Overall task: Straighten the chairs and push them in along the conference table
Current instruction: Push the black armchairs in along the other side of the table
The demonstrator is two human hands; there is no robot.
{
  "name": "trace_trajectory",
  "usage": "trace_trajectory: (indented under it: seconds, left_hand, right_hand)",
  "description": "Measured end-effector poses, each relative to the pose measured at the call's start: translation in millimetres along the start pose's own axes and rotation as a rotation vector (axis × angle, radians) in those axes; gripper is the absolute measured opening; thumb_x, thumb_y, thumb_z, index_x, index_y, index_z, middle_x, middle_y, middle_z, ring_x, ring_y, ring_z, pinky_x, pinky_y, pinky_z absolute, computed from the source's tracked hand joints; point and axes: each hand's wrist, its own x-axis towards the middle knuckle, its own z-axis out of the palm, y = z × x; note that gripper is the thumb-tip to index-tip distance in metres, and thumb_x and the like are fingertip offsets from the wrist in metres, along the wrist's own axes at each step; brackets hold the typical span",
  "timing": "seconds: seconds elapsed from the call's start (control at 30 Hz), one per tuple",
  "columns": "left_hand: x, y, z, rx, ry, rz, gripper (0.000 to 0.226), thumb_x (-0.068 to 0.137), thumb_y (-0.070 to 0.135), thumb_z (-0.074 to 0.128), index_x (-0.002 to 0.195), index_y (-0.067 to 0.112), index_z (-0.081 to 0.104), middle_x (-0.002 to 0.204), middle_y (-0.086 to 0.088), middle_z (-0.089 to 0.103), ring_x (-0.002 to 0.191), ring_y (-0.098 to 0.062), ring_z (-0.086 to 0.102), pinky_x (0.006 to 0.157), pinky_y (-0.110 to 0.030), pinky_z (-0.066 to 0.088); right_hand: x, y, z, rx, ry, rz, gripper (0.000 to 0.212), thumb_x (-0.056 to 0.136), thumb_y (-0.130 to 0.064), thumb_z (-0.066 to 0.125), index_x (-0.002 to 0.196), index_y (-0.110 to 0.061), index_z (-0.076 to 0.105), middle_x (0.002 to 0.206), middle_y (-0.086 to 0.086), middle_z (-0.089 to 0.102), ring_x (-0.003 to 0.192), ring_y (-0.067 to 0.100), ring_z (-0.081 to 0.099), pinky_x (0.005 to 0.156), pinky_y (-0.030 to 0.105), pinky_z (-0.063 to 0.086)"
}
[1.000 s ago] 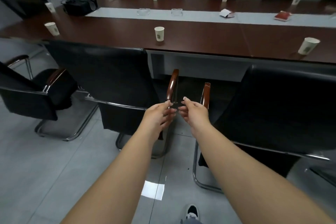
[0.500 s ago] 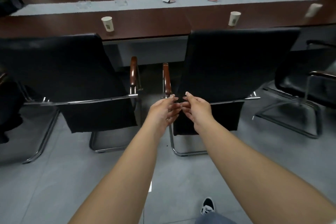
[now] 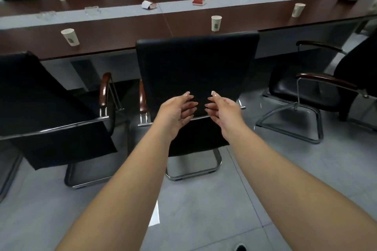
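Two bare hands are held out in front of the middle black leather chair with chrome sled frame (image 3: 195,71), neither one gripping anything. Left hand (image 3: 177,111) and right hand (image 3: 222,109) are seen palm to palm with a narrow gap between them; fingers are loosely extended and slightly spread, fingertips (image 3: 186,94) level with the lower backrest. Contact with the backrest cannot be confirmed.

That chair is seen from behind, backrest square to the long dark-brown wooden conference table (image 3: 122,32), top edge of the backrest overlapping the table's near edge in view. How far the seat is tucked under cannot be told.

A second black chair with reddish wooden armrests (image 3: 51,108) is placed just left of it, angled and set further back from the table. A third black armchair (image 3: 318,89) is seen to the right, turned sideways and well apart from the table edge.

Along the near side of the table, a white paper cup (image 3: 70,36) is noted at left, another paper cup (image 3: 216,23) directly beyond the middle chair. A grey strip (image 3: 255,2) is run down the table's centre.
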Motion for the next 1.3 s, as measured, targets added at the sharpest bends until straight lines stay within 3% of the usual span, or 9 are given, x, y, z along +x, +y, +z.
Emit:
trace_trajectory:
  seconds: [0.27,0.37,0.5,0.63,0.7,0.83,0.9,1.0,1.3]
  left_hand:
    - [24.1,22.5,60.5,0.199,0.158,0.143,0.016,0.092,0.033,0.055,0.093,0.02,0.063,0.089,0.0,0.066,0.091,-0.014,0.063,0.083,-0.027,0.05]
    - [29.4,27.9,69.5,0.276,0.223,0.172,0.018,0.092,0.033,0.055,0.099,0.018,0.061,0.091,0.0,0.064,0.098,-0.016,0.062,0.087,-0.029,0.049]
    - [37.6,42.6,76.5,0.426,0.233,0.262,0.014,0.088,0.032,0.059,0.098,0.022,0.058,0.1,0.002,0.062,0.108,-0.017,0.058,0.096,-0.035,0.047]
    - [51.3,72.6,88.6,0.734,0.105,0.415,0.021,0.083,0.034,0.065,0.102,0.025,0.061,0.103,0.007,0.062,0.103,-0.008,0.057,0.09,-0.025,0.047]
    - [65.1,93.4,97.6,0.866,0.099,0.526,0.03,0.082,0.035,0.066,0.109,0.023,0.06,0.102,0.011,0.061,0.098,-0.004,0.056,0.084,-0.018,0.044]
    - [112.0,126.5,115.0,1.173,0.163,0.695,0.051,0.08,0.046,0.065,0.125,0.025,0.052,0.125,0.009,0.051,0.116,-0.007,0.044,0.095,-0.026,0.036]
    - [136.6,131.2,118.9,1.356,0.216,0.632,0.066,0.078,0.057,0.062,0.134,0.028,0.044,0.141,0.003,0.044,0.133,-0.017,0.034,0.111,-0.04,0.024]
    - [164.5,126.8,118.9,1.571,0.304,0.478,0.072,0.077,0.072,0.047,0.138,0.034,0.037,0.144,0.0,0.041,0.137,-0.023,0.029,0.113,-0.051,0.002]
    - [202.0,124.6,118.6,1.627,0.463,0.598,0.068,0.076,0.074,0.044,0.132,0.035,0.044,0.131,-0.001,0.047,0.127,-0.025,0.035,0.108,-0.044,0.014]
  right_hand:
    - [73.6,-65.8,-86.4,-0.099,-0.143,-0.131,0.017,0.089,-0.034,0.06,0.079,-0.02,0.062,0.074,-0.003,0.062,0.071,0.009,0.059,0.076,0.023,0.05]
    - [101.0,-83.2,-104.4,-0.168,-0.155,-0.171,0.017,0.087,-0.04,0.061,0.089,-0.024,0.059,0.091,-0.007,0.06,0.088,0.008,0.056,0.086,0.026,0.047]
    - [144.1,-98.7,-111.1,-0.286,-0.172,-0.181,0.079,0.079,-0.054,0.065,0.142,-0.018,0.032,0.143,0.0,0.037,0.129,0.018,0.039,0.106,0.034,0.032]
    - [178.5,-113.4,-99.3,-0.342,-0.173,-0.13,0.108,0.069,-0.063,0.068,0.15,-0.022,0.01,0.157,0.001,0.015,0.141,0.026,0.023,0.112,0.042,0.026]
    - [192.4,-118.3,-92.9,-0.373,-0.158,-0.126,0.11,0.071,-0.063,0.067,0.151,-0.023,0.003,0.158,0.001,0.01,0.142,0.027,0.019,0.113,0.044,0.023]
    - [219.0,-118.6,-87.9,-0.47,-0.112,-0.092,0.112,0.073,-0.064,0.062,0.15,-0.023,-0.008,0.159,0.0,-0.006,0.145,0.027,0.007,0.115,0.046,0.016]
    - [233.4,-114.1,-84.5,-0.467,-0.103,-0.083,0.116,0.07,-0.066,0.063,0.149,-0.025,-0.011,0.158,-0.002,-0.01,0.146,0.026,0.002,0.116,0.049,0.016]
    - [250.2,-104.6,-77.5,-0.466,-0.099,-0.089,0.117,0.067,-0.067,0.065,0.148,-0.031,-0.011,0.158,-0.003,-0.009,0.145,0.027,0.003,0.114,0.052,0.021]
    - [305.9,-97.1,-61.9,-0.362,-0.054,-0.178,0.099,0.075,-0.053,0.068,0.146,-0.031,0.003,0.154,0.003,0.008,0.14,0.029,0.015,0.112,0.049,0.025]
